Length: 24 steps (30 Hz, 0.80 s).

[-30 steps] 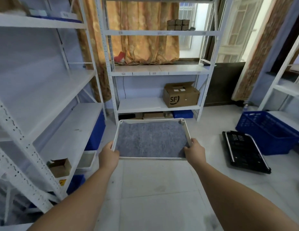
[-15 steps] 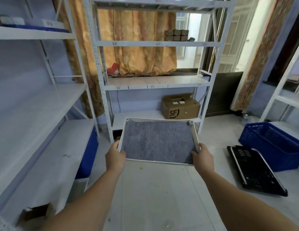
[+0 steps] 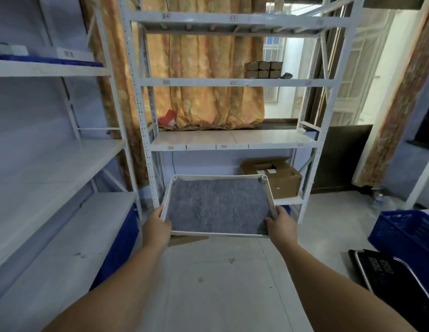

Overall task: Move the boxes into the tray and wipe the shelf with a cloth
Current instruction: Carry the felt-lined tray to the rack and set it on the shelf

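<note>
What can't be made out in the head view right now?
- Cardboard box: lower left hidden behind the tray that left hand and right hand grip.
- Small brown boxes: too small to count.
- Dark thing beside them: too small to identify.
- Blue crate: cut by right edge.

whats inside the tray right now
Only a grey felt liner covers the floor of the tray; nothing else lies on it. The left hand and right hand grip its near corners, hiding small patches there. Whatever lies beneath the liner cannot be seen.

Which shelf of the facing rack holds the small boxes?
The second shelf from the top, at its right end; the lowest one holds a large carton.
</note>
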{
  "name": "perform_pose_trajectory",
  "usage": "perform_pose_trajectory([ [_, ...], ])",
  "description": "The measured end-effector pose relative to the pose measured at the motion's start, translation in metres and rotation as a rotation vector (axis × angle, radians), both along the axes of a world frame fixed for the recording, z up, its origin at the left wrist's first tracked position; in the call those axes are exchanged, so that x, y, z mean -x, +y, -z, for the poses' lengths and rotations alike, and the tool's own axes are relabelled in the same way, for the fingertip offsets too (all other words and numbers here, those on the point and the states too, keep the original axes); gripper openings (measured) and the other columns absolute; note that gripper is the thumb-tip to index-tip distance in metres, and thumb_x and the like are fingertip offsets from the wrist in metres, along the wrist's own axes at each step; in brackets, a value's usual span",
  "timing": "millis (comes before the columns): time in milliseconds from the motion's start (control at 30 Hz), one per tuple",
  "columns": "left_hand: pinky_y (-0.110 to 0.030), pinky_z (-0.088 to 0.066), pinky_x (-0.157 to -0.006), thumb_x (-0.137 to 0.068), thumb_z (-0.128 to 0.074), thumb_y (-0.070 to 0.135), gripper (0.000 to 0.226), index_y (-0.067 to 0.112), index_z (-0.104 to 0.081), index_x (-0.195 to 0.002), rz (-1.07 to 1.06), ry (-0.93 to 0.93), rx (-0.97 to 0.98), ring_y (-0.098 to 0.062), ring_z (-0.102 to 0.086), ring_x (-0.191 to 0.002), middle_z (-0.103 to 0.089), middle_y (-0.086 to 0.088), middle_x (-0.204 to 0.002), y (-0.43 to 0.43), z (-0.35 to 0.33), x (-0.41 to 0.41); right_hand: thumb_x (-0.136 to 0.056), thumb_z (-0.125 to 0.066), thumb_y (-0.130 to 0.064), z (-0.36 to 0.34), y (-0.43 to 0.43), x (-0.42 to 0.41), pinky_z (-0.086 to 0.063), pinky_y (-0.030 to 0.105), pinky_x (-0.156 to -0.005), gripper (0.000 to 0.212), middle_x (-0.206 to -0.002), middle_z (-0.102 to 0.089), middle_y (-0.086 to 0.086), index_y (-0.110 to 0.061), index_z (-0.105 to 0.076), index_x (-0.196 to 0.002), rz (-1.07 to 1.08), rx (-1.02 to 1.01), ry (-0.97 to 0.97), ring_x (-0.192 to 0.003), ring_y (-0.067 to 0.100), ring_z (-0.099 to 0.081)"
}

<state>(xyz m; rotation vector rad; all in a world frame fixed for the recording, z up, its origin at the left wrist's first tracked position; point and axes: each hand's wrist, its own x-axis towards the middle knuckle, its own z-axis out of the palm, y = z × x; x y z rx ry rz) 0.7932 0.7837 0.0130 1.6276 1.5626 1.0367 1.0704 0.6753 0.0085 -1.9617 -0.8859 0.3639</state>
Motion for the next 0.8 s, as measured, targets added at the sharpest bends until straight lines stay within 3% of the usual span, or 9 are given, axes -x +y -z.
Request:
perform_pose_trajectory([
  [133,-0.020,-0.036,-0.052,-0.089,-0.047,0.000,0.045,0.014,-0.051,-0.132,-0.040,0.004,0.002,-0.020,-0.055,-0.081,-0.063,-0.011,-0.111,0.034,0.003,-0.038,-0.093,-0.051,-0.017,0.003,0.052,-0.046,-0.043,0.030,-0.071,0.033,-0.110,-0.062,0.008,-0.017,-0.050,-0.126,-0.047,0.023,0.036,-0.084,0.020,-0.054],
  [233,-0.021,-0.037,-0.053,-0.088,-0.048,0.000,0.045,0.014,-0.052,-0.131,-0.065,0.005,-0.004,-0.021,-0.056,-0.082,-0.064,-0.011,-0.109,0.058,0.006,-0.063,-0.093,-0.051,-0.015,0.006,0.086,-0.076,-0.044,0.032,-0.077,0.039,-0.117,-0.062,0.009,-0.017,-0.049,-0.131,-0.065,0.002,0.092,-0.098,0.026,-0.059],
  [467,-0.032,-0.046,-0.077,-0.089,-0.054,0.002,0.046,0.011,-0.049,-0.134,-0.040,0.058,0.022,-0.028,-0.059,-0.102,-0.061,-0.014,-0.123,0.109,0.021,-0.107,-0.094,-0.046,-0.008,0.017,0.141,-0.125,-0.047,0.037,-0.092,0.036,-0.117,-0.066,0.007,-0.016,-0.060,-0.126,-0.029,-0.059,0.178,-0.109,0.028,-0.058],
  [600,-0.039,-0.046,-0.087,-0.090,-0.052,0.004,0.046,0.009,-0.047,-0.135,-0.056,0.089,0.041,-0.033,-0.056,-0.111,-0.056,-0.016,-0.130,0.144,0.033,-0.134,-0.095,-0.046,-0.007,0.026,0.175,-0.146,-0.047,0.038,-0.099,0.036,-0.119,-0.066,0.004,-0.016,-0.062,-0.126,0.004,-0.097,0.323,-0.112,0.025,-0.058],
  [800,-0.033,-0.044,-0.073,-0.092,-0.049,0.004,0.046,0.011,-0.045,-0.137,0.010,0.046,0.036,-0.027,-0.057,-0.097,-0.059,-0.016,-0.124,0.219,0.037,-0.175,-0.099,-0.043,-0.011,0.033,0.245,-0.182,-0.044,0.042,-0.105,0.035,-0.126,-0.062,0.003,-0.016,-0.059,-0.129,0.101,-0.139,0.523,-0.118,0.027,-0.055],
])
